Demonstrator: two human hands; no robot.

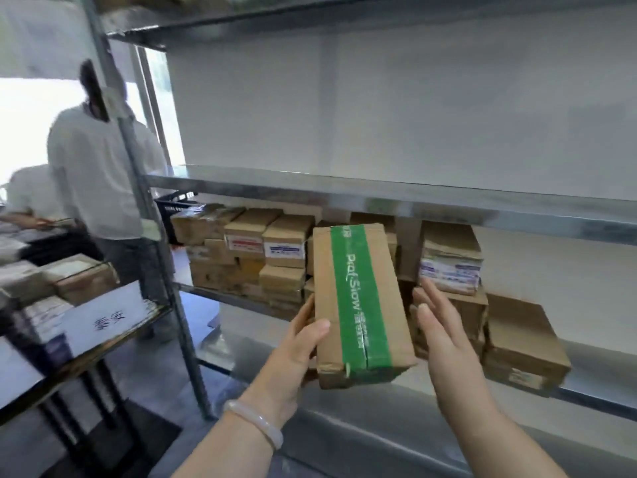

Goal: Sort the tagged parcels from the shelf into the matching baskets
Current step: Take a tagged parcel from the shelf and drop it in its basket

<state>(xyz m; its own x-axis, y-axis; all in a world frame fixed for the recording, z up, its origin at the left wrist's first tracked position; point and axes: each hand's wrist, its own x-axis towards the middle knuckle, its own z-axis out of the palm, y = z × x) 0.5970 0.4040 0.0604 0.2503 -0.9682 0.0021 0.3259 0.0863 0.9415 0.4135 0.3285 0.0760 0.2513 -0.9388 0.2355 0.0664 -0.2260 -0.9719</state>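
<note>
One green-taped parcel [358, 301] gripped at left edge by left grip [293, 353], curled round it; right grip [444, 336] spread, just right of parcel; shelf [448, 205] behind parcel.

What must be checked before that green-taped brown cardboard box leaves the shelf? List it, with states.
1. Left hand grips the brown cardboard box with green tape, thumb on top: ok.
2. Right hand supports it: not ok; it is open beside the box.
3. Tag readable: cannot tell; only the taped face shows.
4. Box lifted off the stacked cardboard parcels on the grey metal shelf: ok.
5. Matching basket located: cannot tell; only one black plastic basket shows.
</note>
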